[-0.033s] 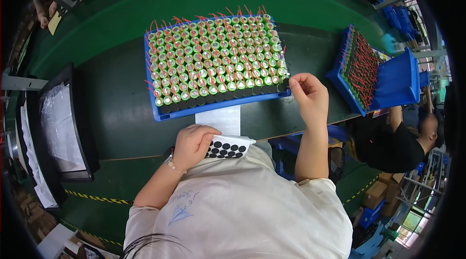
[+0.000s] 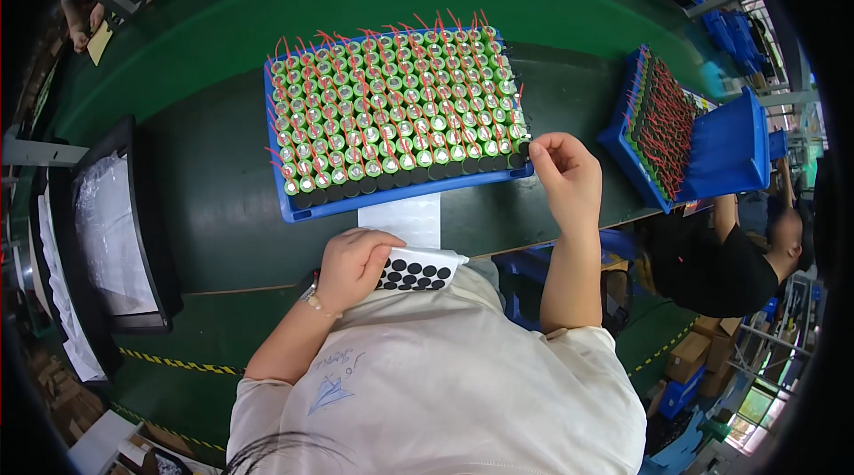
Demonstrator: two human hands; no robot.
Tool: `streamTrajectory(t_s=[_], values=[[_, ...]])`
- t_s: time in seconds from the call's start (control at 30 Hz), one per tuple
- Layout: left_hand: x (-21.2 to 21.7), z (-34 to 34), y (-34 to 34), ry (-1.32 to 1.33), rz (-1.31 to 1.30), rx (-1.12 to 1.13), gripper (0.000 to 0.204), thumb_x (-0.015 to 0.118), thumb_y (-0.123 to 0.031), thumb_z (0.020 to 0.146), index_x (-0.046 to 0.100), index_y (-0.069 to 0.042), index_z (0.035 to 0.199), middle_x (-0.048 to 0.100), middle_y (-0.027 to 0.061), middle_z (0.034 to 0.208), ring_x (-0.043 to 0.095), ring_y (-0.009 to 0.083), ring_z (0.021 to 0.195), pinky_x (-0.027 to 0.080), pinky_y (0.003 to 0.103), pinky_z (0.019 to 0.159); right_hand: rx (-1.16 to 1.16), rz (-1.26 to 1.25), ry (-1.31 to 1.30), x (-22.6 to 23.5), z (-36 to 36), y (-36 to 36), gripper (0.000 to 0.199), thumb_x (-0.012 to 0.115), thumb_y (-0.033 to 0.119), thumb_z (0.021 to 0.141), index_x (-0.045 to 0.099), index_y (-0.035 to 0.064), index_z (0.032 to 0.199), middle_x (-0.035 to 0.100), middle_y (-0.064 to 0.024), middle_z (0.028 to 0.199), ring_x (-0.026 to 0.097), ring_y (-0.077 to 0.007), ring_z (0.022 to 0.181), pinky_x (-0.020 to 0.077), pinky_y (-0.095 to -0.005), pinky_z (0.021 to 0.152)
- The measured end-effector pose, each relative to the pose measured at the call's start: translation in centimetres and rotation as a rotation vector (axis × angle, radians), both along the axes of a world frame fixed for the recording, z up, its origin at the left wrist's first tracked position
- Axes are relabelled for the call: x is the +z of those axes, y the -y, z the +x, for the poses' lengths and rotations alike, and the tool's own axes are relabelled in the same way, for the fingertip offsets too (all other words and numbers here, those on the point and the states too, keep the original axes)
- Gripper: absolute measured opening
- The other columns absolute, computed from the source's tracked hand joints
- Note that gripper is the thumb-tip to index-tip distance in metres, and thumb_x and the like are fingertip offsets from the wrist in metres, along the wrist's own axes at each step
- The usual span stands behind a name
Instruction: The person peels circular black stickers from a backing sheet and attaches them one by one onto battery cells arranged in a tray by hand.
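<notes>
A blue tray (image 2: 311,213) on the dark green table holds rows of upright green battery cells (image 2: 391,101) with red wires lying across their tops. Black round stickers (image 2: 384,181) cap most of the nearest row. My right hand (image 2: 569,177) is at the tray's near right corner, thumb and forefinger pinched together by the last cell of that row. A dark spot shows at the fingertips, too small to name. Low in front of my body, my left hand (image 2: 356,266) grips a white sheet of black round stickers (image 2: 416,272), its fingers over the sheet's left part.
White paper (image 2: 418,217) lies partly beneath the tray. To the right, another blue tray (image 2: 609,139) of wired cells is tilted beside a blue bin (image 2: 734,141). A black frame with clear film (image 2: 111,226) stands at left. A person in black (image 2: 712,261) is at right.
</notes>
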State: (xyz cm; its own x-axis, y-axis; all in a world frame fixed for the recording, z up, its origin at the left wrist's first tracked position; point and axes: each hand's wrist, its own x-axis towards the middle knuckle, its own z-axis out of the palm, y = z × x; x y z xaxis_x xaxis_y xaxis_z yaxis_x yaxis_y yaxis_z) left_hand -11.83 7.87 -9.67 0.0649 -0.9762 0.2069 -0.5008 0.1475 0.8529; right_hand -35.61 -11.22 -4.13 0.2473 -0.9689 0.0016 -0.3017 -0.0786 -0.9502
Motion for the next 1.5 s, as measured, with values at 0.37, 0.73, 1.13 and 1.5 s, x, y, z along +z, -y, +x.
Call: streamTrajectory(t_s=[0.37, 0.73, 1.13, 1.5], values=[[0.2, 0.0, 0.1, 0.022, -0.008, 0.001, 0.014, 0.055, -0.009, 0.089, 0.069, -0.008, 0.089, 0.068, 0.0107, 0.079, 0.064, 0.03, 0.069, 0.05, 0.038, 0.065, -0.008, -0.263, -0.209, -0.5, 0.4, 0.6, 0.005, 0.068, 0.004, 0.086, 0.064, 0.0007, 0.085, 0.06, 0.0033, 0.075, 0.047, -0.0026, 0.064, 0.0347, -0.0182, 0.054], [0.2, 0.1, -0.1, 0.018, 0.028, -0.01, 0.021, 0.05, -0.015, 0.094, 0.069, -0.006, 0.089, 0.07, 0.0112, 0.083, 0.065, 0.0296, 0.073, 0.05, 0.038, 0.07, -0.035, -0.301, -0.284, 0.2, 0.9, 0.2, 0.008, 0.07, 0.007, 0.083, 0.067, -0.0007, 0.084, 0.061, 0.0001, 0.071, 0.048, -0.0051, 0.064, 0.0372, -0.0212, 0.053], [0.3, 0.1, -0.2, 0.008, 0.036, -0.015, 0.022, 0.05, -0.016, 0.094, 0.069, -0.005, 0.089, 0.07, 0.0115, 0.084, 0.066, 0.0302, 0.075, 0.05, 0.038, 0.07, 0.07, -0.565, -0.461, 2.8, 1.3, 1.4, 0.021, 0.071, 0.003, 0.075, 0.067, 0.0052, 0.095, 0.065, -0.0048, 0.09, 0.057, -0.0205, 0.075, 0.048, -0.032, 0.069], [0.0, 0.1, -0.3, 0.014, 0.0, -0.012, 0.02, 0.051, -0.015, 0.094, 0.068, -0.006, 0.089, 0.07, 0.0111, 0.083, 0.066, 0.0302, 0.074, 0.051, 0.038, 0.069, 0.526, -0.928, -0.692, 4.1, 2.1, 2.5, 0.029, 0.062, -0.004, 0.072, 0.068, 0.0064, 0.099, 0.063, -0.0058, 0.103, 0.059, -0.0272, 0.093, 0.0488, -0.0388, 0.082]])
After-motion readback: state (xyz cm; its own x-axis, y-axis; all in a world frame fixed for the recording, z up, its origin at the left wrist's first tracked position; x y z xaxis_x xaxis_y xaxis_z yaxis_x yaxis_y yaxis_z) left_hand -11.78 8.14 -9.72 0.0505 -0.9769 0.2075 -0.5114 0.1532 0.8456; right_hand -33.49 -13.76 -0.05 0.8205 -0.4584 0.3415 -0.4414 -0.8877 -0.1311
